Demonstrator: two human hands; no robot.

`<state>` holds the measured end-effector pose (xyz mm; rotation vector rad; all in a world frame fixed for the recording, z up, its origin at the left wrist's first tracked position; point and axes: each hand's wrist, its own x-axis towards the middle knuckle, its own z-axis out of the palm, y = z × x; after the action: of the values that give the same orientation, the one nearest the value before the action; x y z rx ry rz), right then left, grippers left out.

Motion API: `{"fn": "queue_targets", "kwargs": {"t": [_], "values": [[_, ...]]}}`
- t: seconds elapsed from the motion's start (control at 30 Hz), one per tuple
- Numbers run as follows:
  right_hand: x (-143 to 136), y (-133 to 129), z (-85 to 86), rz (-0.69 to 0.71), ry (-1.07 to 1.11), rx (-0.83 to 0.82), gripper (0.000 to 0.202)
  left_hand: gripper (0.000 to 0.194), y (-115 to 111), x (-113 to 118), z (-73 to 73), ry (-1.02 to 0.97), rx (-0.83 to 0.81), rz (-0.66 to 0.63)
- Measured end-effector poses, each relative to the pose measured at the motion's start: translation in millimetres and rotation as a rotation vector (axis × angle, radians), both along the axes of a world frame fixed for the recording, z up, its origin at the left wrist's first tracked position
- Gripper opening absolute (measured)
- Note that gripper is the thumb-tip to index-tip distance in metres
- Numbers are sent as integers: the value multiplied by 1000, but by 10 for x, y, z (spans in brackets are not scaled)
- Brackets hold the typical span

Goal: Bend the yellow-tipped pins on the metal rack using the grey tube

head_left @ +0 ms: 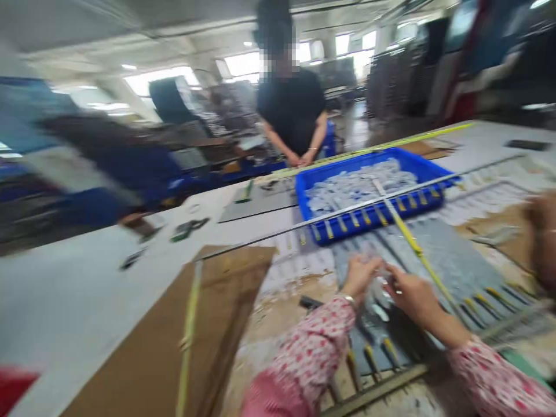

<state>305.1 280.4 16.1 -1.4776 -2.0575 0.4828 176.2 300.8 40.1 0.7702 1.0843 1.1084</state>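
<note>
My left hand (361, 273) and my right hand (412, 292) are close together over a grey sheet (447, 255), fingers bent in a pinch. Between and below them are small clear or whitish pieces (380, 310), too blurred to name. Below the hands lies a row of thin dark pieces with yellow ends (388, 347), along a flat bar (377, 394). Just beyond, a blue plastic tray (299, 200) holds a heap of small white pieces (360, 185). A long thin rod with yellow-tipped pieces along it (282, 230) crosses in front of the tray.
A brown board (234, 272) lies on the left of the white table (87, 289), with a yellow strip (189, 341) on it. Dark small tools (189, 230) lie farther back. A person in black (293, 110) stands across the table. Another person's blurred hand (542, 231) is at right.
</note>
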Motion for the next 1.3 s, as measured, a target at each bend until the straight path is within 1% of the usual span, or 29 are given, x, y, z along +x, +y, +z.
{"fn": "queue_targets", "kwargs": {"t": [0.07, 0.13, 0.2, 0.23, 0.27, 0.3, 0.37, 0.43, 0.5, 0.57, 0.67, 0.93, 1.1, 1.3], "values": [[290, -25, 96, 96, -83, 2, 41, 48, 129, -86, -64, 37, -24, 19], [439, 106, 250, 128, 6, -8, 31, 51, 236, -160, -111, 82, -21, -30], [478, 359, 430, -25, 146, 51, 25, 53, 295, -211, -123, 117, -27, -84], [463, 509, 519, -100, 184, 90, 22, 55, 314, -228, -119, 113, -36, -111], [428, 661, 602, -125, 191, 106, 21, 56, 331, -239, -111, 98, -47, -142], [377, 808, 676, -127, 188, 112, 19, 57, 350, -247, -102, 73, -55, -171], [238, 1070, 790, -88, 167, 99, 14, 57, 395, -262, -86, 9, -64, -205], [78, 1273, 852, -47, 141, 74, 9, 55, 443, -285, -79, -28, -73, -213], [-74, 1419, 867, -28, 119, 43, 9, 53, 481, -317, -81, -30, -86, -221], [-191, 1516, 847, -27, 115, 12, 17, 52, 503, -352, -92, -12, -99, -233], [-270, 1604, 788, -27, 163, -43, 20, 53, 519, -391, -114, 9, -112, -232], [-186, 1699, 679, 57, 482, -291, 15, 58, 561, -399, -121, 94, -86, -285], [-181, 1710, 663, 75, 603, -345, 13, 54, 600, -401, -91, 84, -69, -298], [-181, 1724, 681, 80, 643, -378, 14, 49, 640, -419, -15, 187, -42, -337]]}}
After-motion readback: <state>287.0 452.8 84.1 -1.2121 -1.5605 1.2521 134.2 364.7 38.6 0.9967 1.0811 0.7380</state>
